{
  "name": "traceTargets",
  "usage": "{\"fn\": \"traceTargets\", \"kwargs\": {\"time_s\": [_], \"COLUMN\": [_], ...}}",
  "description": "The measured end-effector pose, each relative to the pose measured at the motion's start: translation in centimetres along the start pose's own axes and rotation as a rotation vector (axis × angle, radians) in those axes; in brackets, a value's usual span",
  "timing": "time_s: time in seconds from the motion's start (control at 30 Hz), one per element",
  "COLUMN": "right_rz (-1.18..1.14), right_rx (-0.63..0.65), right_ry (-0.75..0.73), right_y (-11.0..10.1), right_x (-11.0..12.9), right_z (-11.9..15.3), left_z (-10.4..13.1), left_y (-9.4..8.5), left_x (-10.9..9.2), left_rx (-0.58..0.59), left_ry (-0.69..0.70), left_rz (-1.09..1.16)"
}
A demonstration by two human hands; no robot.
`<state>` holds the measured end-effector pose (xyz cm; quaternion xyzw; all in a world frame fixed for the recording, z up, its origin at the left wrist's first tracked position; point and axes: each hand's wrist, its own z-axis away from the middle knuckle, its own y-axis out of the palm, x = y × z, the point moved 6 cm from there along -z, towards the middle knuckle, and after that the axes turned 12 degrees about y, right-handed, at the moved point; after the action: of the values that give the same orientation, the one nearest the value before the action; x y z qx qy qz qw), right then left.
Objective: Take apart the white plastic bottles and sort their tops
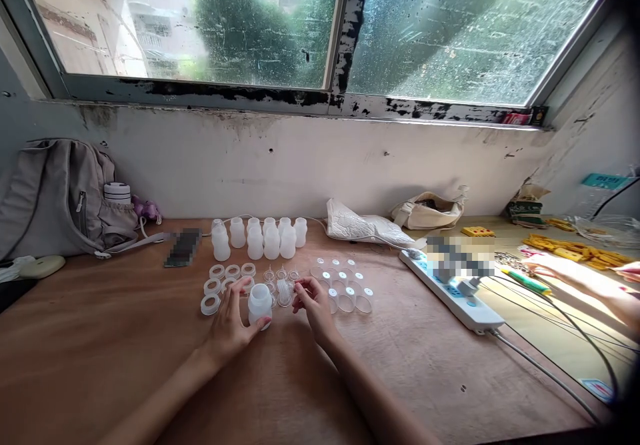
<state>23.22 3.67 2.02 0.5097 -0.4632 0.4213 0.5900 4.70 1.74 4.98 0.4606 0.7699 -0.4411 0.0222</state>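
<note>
My left hand (231, 321) is wrapped round a frosted, wide-necked bottle (260, 303), which stands upright with its mouth uncovered. Just right of it, a small translucent ribbed collar (285, 292) is pinched at its edge by the fingertips of my right hand (316, 308). White rings (211, 304) lie in rows beyond my left hand, partly hidden by it. Clear teats (281, 273) stand behind the bottle and the collar. To the right of my right hand, clear domed caps (346, 302) are laid out in rows.
Several frosted bottles (271, 241) stand at the back. A phone (183, 247) and a grey backpack (65, 195) are at left. Right of the caps lie a white pouch (367, 226) and a power strip (450, 291) with cables. Another person's arm (590, 285) reaches in near yellow parts (575, 251).
</note>
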Motion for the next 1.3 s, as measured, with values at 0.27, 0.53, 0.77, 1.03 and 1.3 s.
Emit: {"fn": "traceTargets", "kwargs": {"time_s": [0.27,0.53,0.77,1.03,1.3], "right_rz": [-0.134,-0.072,-0.006,0.016,0.073], "right_rx": [0.084,0.106,0.094,0.089,0.087], "right_ry": [0.030,0.032,0.018,0.021,0.037], "right_y": [0.8,1.5,1.4,1.4,1.4], "right_x": [0.7,0.2,0.2,0.4,0.3], "right_z": [0.9,1.4,1.2,1.3,1.3], "left_z": [0.3,0.5,0.5,0.6,0.5], "left_y": [0.3,-0.5,-0.3,-0.6,-0.6], "left_x": [-0.4,0.7,0.4,0.2,0.1], "left_rx": [0.074,0.095,0.103,0.078,0.080], "left_ry": [-0.046,-0.107,-0.001,0.012,0.028], "left_rz": [0.142,0.145,0.157,0.164,0.183]}}
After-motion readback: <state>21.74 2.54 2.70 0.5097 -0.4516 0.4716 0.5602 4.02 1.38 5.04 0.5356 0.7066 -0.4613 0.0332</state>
